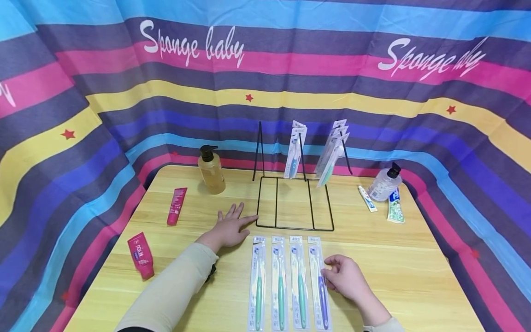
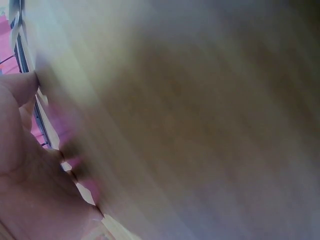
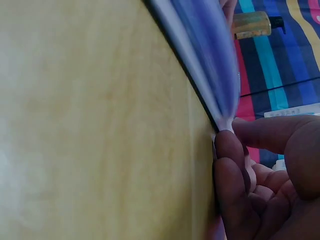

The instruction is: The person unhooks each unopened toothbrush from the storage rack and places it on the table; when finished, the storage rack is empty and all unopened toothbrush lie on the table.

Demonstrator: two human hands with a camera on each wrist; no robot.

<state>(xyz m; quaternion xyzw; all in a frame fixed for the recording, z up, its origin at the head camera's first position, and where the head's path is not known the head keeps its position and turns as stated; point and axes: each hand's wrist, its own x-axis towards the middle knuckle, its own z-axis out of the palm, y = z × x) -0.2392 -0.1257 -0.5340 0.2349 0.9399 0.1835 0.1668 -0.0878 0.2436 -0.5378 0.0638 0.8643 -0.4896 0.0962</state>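
Several packaged toothbrushes lie side by side near the front of the wooden table. The rightmost pack holds a purple toothbrush. My right hand pinches that pack's right edge. In the right wrist view its fingertips close on the edge of the purple pack. My left hand lies flat on the table with fingers spread, touching the front left corner of a black wire rack. More toothbrush packs hang on the rack's pegs. The left wrist view is blurred and shows only my palm.
An amber pump bottle stands back left, with two red tubes along the left side. A clear pump bottle and two toothpaste tubes sit back right. Striped cloth surrounds the table.
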